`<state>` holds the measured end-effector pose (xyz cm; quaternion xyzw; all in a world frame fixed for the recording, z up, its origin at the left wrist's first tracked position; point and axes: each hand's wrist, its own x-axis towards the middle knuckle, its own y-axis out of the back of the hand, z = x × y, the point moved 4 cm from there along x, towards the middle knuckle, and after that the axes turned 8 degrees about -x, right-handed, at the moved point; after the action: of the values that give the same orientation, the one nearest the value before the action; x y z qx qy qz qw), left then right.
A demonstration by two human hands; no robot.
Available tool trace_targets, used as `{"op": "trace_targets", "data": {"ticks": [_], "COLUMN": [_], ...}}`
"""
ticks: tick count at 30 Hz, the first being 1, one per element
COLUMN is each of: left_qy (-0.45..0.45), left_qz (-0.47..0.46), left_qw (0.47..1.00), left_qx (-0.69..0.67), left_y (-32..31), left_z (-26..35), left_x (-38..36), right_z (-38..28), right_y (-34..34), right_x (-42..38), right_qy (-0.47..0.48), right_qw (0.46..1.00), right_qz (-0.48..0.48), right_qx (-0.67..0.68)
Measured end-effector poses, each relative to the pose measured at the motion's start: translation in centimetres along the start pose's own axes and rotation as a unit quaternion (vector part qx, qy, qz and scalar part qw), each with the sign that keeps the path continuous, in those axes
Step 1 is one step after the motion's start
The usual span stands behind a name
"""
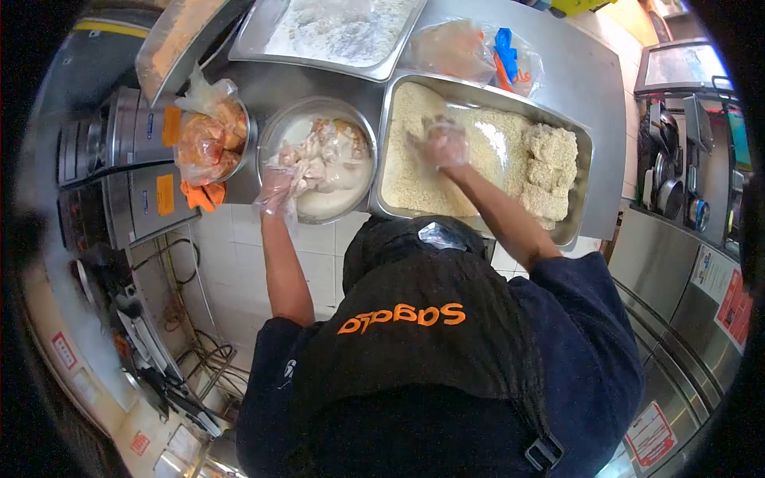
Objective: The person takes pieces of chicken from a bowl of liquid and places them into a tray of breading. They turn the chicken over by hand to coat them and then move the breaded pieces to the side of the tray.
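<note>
Both my hands wear clear plastic gloves. My left hand point(278, 191) lies at the near left rim of a round steel bowl point(362, 127) of white batter, its fingers touching raw chicken pieces point(323, 155); the grip is not clear. My right hand point(443, 143) presses down with spread fingers into the breadcrumbs point(414, 179) that fill a rectangular steel tray point(580, 135). Several crumbed pieces point(550, 167) are stacked at that tray's right end.
A bowl with a bagged orange mixture point(209, 139) stands left of the batter bowl. A flour tray point(339, 32) and plastic bags point(478, 52) lie at the back. Steel drawers point(135, 167) are at left, pans and utensils point(673, 171) at right.
</note>
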<state>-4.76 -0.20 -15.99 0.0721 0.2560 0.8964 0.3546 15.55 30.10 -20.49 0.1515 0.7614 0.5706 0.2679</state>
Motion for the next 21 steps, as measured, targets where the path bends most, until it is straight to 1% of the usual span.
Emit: {"op": "trace_targets", "data": {"ticks": [1, 2, 3, 4, 5, 6, 7, 8, 9, 10, 11, 12, 14, 17, 18, 19, 21], "left_qy": [0.048, 0.098, 0.107, 0.064, 0.017, 0.015, 0.037, 0.063, 0.071, 0.117, 0.159, 0.162, 0.088, 0.121, 0.124, 0.118, 0.109], "left_qz": [0.001, 0.001, 0.000, -0.026, -0.051, -0.053, -0.044, -0.036, -0.041, -0.027, -0.009, -0.007, 0.013, 0.008, 0.000, -0.001, 0.016], "left_qw": [0.999, 0.995, 0.994, 0.990, 0.969, 0.969, 0.990, 0.997, 0.997, 0.987, 0.964, 0.964, 0.994, 0.989, 0.987, 0.987, 0.983], "left_qx": [0.003, 0.007, 0.007, 0.126, 0.242, 0.242, 0.126, 0.007, 0.006, -0.104, -0.212, -0.210, -0.068, -0.088, -0.098, -0.112, -0.143], "left_y": [-0.5, -0.8, -1.0, -1.1, -1.2, -1.2, -1.1, -1.2, -1.2, -1.1, -0.9, -1.0, -0.8, -0.8, -1.3, -1.9, -2.2], "left_z": [-1.2, -2.5, -3.5, -3.5, -3.5, -3.7, -2.6, -1.9, -1.1, -0.7, 0.3, 1.7, 5.4, 4.9, 5.3, 4.8, 4.5], "left_x": [-0.1, -0.6, -1.3, -1.0, -0.5, -0.5, -0.4, -0.5, -0.9, -1.3, -1.2, -1.2, -1.3, -1.3, -2.0, 0.0, 0.8], "right_z": [0.2, 0.4, 0.3, 0.2, 0.2, 0.3, 0.3, 0.1, -0.2, -0.6, -0.9, -1.0, -1.0, -0.6, -0.4, 0.0, 0.8], "right_y": [0.2, 0.8, 1.1, 1.2, 1.3, 1.4, 2.1, 2.8, 2.7, 1.8, 1.3, 0.9, 0.7, 0.5, 0.7, 1.1, 0.8], "right_x": [-0.9, -1.9, -3.2, -3.7, -4.0, -4.1, -3.5, -3.2, -3.5, -3.8, -3.6, -3.4, -3.4, -2.5, -2.3, -2.2, -0.9], "right_qy": [0.003, 0.008, 0.010, 0.011, 0.014, 0.013, 0.010, 0.001, -0.008, -0.009, -0.034, -0.059, -0.047, -0.031, -0.033, -0.041, -0.058], "right_qw": [1.000, 0.999, 0.998, 0.998, 0.998, 0.998, 0.998, 0.999, 1.000, 1.000, 0.998, 0.995, 0.995, 0.996, 0.994, 0.992, 0.995], "right_qz": [-0.004, 0.016, 0.033, 0.031, 0.028, 0.024, 0.026, 0.022, 0.012, 0.002, 0.040, 0.080, 0.082, 0.082, 0.096, 0.105, 0.073], "right_qx": [-0.004, -0.029, -0.050, -0.050, -0.049, -0.048, -0.050, -0.037, -0.022, -0.021, -0.023, -0.025, -0.023, -0.034, -0.044, -0.050, -0.021]}}
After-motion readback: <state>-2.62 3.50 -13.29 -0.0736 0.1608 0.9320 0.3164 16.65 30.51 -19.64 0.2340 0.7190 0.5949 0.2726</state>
